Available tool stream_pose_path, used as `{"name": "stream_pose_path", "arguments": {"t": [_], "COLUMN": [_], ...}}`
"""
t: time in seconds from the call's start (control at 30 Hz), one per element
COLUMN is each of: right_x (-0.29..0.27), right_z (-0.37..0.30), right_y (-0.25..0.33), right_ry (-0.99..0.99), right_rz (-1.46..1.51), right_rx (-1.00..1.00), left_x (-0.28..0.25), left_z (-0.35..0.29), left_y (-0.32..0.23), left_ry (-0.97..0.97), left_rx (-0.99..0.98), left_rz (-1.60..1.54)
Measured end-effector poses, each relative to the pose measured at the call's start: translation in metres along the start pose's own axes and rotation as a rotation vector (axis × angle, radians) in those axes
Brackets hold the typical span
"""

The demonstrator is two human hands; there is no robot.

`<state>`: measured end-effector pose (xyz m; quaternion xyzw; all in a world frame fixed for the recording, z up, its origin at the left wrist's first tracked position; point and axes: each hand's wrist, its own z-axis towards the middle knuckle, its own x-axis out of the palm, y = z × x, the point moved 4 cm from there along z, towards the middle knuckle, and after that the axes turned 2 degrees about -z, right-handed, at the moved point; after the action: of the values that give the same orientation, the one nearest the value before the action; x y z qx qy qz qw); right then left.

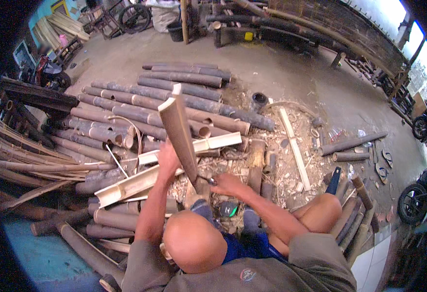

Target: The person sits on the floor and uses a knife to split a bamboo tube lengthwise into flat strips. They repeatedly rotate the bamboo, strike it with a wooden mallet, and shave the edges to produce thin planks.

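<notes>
A split length of bamboo, dark-skinned with pale cut edges, stands tilted up in front of me, its lower end on the chip-covered ground between my feet. My left hand is closed on its left side, slightly blurred, with some fingers hidden behind the bamboo. In my right hand is the handle of a hand tool with a shiny collar. Its thin dark working end meets the bamboo near the lower end, too small to tell its kind. Pale split bamboo halves lie behind my left forearm.
Rows of dark bamboo poles cover the floor ahead. Bamboo strips are heaped at left, with a pale strip among shavings at right. Sandals and a motorbike stand farther right. A green-and-black round object lies between my feet.
</notes>
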<state>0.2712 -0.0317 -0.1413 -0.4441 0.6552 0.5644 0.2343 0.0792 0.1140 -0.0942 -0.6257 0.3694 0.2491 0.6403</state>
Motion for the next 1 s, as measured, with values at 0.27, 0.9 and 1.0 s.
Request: {"name": "stream_pose_path", "arguments": {"t": [0.27,0.9,1.0], "right_x": [0.071,0.103,0.09], "right_z": [0.036,-0.03,-0.056], "right_y": [-0.019,-0.025,-0.019], "right_ry": [0.036,-0.001,0.037], "right_rz": [-0.131,0.43,0.694], "right_rx": [-0.136,0.237,0.423], "left_x": [0.038,0.1,0.106], "left_z": [0.01,-0.01,0.001], "left_y": [0.076,0.138,0.104], "left_ry": [0.039,-0.335,-0.277], "left_rx": [0.01,-0.63,-0.619], "left_rz": [-1.656,-1.606,-1.487]}}
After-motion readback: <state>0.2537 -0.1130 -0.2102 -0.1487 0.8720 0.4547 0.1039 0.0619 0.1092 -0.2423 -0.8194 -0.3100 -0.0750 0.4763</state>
